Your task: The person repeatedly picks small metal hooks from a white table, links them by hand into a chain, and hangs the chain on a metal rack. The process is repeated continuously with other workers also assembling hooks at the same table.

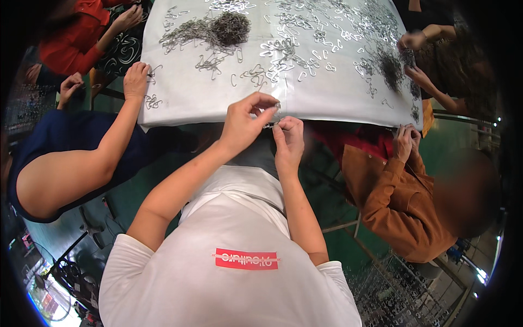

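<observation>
- Left hand (pixel 246 124): finger and thumb narrowed on a small metal piece (pixel 278 105), at the table's (pixel 188 103) near edge.
- Right hand (pixel 289 143): pinching metal links (pixel 269 126), same edge.
- Loose hooks (pixel 280 62), dark heap (pixel 231 30): on the table.

Bench (pixel 185 106): white cover, creased around the middle. Loose bent-wire metal pieces (pixel 279 50) scattered over centre and far right, some overlapping. Dense dark heap (pixel 231 28) far left of centre, trailing left. Second dark heap (pixel 390 71) near right edge. Small cluster (pixel 152 102) by left edge.
</observation>
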